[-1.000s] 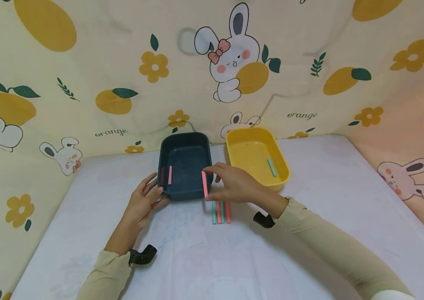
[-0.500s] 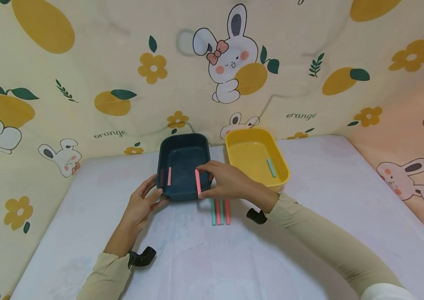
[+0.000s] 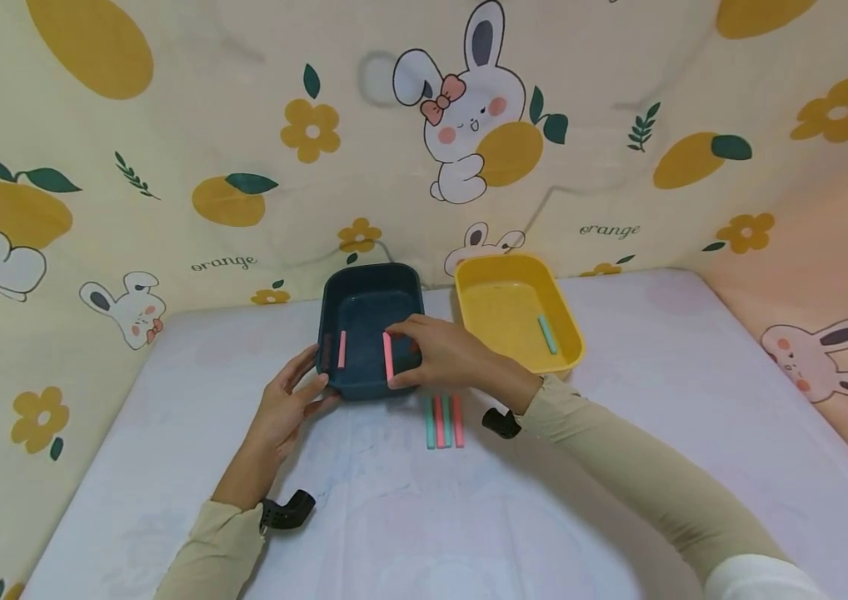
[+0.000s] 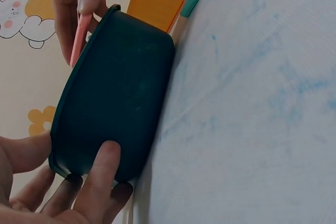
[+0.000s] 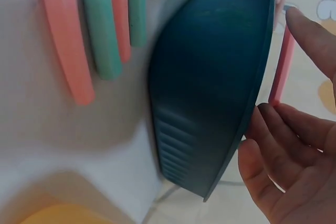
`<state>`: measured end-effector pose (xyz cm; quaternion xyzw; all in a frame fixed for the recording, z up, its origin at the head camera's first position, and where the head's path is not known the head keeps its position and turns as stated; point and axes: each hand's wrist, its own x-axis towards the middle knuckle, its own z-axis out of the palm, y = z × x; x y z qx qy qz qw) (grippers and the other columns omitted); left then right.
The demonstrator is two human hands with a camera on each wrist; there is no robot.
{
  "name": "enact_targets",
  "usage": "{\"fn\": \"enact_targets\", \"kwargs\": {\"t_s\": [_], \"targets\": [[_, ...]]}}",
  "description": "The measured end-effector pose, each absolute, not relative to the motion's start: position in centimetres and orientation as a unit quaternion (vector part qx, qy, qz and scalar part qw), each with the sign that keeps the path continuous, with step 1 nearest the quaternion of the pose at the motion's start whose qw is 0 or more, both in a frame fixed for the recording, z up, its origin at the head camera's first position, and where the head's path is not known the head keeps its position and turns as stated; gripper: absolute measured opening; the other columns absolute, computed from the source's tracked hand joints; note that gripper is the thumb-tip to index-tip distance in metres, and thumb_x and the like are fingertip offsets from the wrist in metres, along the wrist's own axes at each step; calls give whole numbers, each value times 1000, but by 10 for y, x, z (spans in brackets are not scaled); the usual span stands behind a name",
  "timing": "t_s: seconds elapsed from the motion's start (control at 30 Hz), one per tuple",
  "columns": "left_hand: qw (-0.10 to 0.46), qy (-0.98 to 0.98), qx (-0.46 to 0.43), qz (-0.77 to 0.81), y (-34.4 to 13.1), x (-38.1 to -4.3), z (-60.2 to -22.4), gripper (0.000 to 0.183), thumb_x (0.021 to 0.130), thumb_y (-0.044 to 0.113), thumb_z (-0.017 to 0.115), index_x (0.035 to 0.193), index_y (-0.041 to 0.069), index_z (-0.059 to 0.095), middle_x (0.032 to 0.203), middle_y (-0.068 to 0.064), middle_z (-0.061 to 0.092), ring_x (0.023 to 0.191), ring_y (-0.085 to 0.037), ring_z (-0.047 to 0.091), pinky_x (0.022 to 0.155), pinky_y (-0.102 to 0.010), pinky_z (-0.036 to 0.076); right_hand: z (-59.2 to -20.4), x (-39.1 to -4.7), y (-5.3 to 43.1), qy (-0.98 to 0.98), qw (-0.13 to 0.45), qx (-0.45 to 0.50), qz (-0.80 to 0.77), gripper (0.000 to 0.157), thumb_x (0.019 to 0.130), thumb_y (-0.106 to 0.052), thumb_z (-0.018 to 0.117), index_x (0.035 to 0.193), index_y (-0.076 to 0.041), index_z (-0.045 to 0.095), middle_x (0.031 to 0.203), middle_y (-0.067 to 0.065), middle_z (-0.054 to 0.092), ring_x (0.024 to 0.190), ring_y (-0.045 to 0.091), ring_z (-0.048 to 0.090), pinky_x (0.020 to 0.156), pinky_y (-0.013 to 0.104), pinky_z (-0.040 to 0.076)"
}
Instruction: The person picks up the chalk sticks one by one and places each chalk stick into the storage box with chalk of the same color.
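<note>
Over the right half of a dark blue tub [image 3: 371, 304], my right hand [image 3: 454, 354] pinches a pink stick [image 3: 388, 358] by its two ends, between thumb and fingers. In the right wrist view this pink stick [image 5: 284, 66] is just beyond the tub's rim. My left hand [image 3: 281, 412] holds the tub's near left corner, its fingers spread against the outer walls [image 4: 121, 77]. Another pink stick [image 3: 342, 350] lies inside the tub, near the left wall. Beside the tub, a yellow tub [image 3: 495, 312] holds one teal stick [image 3: 547, 335].
Several pink and teal sticks [image 3: 445, 423] lie side by side on the white cloth in front of the tubs. A patterned backdrop [image 3: 281, 217] rises right behind the tubs. Another printed sheet [image 3: 844, 275] stands at the right.
My right hand has carried the pink stick left, from the dark blue tub's right edge to farther over its inside. The left hand stays at the tub's corner.
</note>
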<state>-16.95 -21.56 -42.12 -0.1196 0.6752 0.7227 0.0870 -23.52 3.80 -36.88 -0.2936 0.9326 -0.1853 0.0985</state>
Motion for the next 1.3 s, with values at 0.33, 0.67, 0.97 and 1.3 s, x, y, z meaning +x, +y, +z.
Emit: {"fn": "enact_targets", "kwargs": {"t_s": [0.33,0.67,0.97,1.3], "targets": [[88,680,-125,717,-213,-170,-420,59,101,10,56,155,25,36,164,-4,28,110,-14,61,100,-36,54,-376,-251,22,927,83,-313,-190,80,78,-58,78,143,-20,52,130,-1,60,104,12,61,88,30,56],[93,680,-115,718,-211,-170,-422,59,102,10,55,155,24,35,164,-4,27,114,-19,60,99,-35,55,-387,-263,11,924,97,-312,-199,77,79,-56,78,141,-17,55,128,1,61,102,14,58,90,33,56],[85,682,-113,718,-213,-169,-424,59,102,8,54,155,24,35,162,-7,29,118,-24,59,98,-36,56,-402,-276,-15,925,104,-324,-168,78,79,-60,76,142,-18,54,134,1,60,117,16,57,105,38,51],[84,681,-117,718,-216,-169,-422,59,102,9,54,155,23,34,162,-6,31,111,-18,61,98,-37,56,-406,-292,-32,925,115,-323,-163,78,80,-56,77,142,-15,54,138,4,59,121,19,57,109,39,47]]}}
